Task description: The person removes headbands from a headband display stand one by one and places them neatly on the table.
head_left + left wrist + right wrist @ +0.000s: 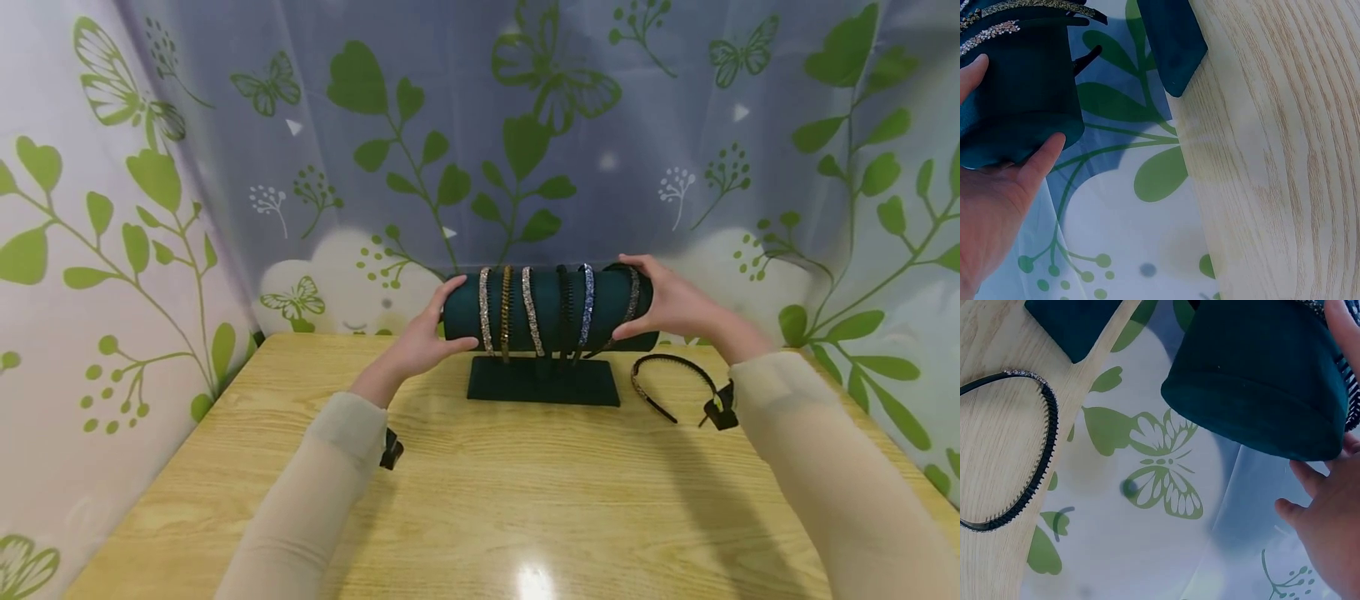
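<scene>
Crosswise above the pale wood-grain desk: dark-green velvet roll, long axis left-to-right. Left hand, thumb and fingers spread, clasps its left end; right hand grips dark glittery headband at the right end.

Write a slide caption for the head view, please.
Left grip and right grip hold a dark green headband stand; one loose headband lies on the table.

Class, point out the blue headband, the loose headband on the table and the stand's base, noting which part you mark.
Blue headband (587,307), head view: middle of its glittering band.
Loose headband (1053,422), right wrist view: toothed side of its curve.
Stand base (543,386), head view: middle of its upper surface.
</scene>
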Tool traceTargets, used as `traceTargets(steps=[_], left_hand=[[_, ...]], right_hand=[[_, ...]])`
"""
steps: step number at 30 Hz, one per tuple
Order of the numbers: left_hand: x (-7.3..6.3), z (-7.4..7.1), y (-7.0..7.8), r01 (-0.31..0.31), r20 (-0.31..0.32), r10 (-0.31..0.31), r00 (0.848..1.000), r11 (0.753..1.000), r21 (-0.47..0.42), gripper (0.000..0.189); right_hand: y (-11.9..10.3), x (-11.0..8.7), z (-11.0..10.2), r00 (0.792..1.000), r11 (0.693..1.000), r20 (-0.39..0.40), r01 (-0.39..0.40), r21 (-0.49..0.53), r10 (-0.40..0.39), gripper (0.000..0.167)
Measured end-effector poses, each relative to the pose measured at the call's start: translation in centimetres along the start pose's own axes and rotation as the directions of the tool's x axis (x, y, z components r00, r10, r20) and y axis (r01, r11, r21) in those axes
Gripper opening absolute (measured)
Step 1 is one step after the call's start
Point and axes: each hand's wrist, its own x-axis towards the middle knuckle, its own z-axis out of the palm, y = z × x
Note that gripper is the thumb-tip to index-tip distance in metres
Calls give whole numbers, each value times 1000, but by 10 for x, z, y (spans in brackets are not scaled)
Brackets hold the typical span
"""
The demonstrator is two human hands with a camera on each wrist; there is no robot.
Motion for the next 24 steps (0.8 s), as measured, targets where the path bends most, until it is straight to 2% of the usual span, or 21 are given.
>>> traceTargets(steps=[6,14,20,24], left_hand=[[0,0,0,2,-3,-2,1000,1000,18,90],[-1,1,-1,8,-1,-8,1000,1000,28,90],[1,1,0,-16,-2,16,1000,1000,25,91],[0,0,1,-5,-10,5,1000,999,43,90]], right_hand=[[3,-2,-6,999,999,15,-35,35,34,109],[9,-4,-11,998,996,49,-40,84,36,105],[16,0,-18,996,987,80,-60,149,48,100],[21,2,-19,993,981,99,-82,176,65,99]])
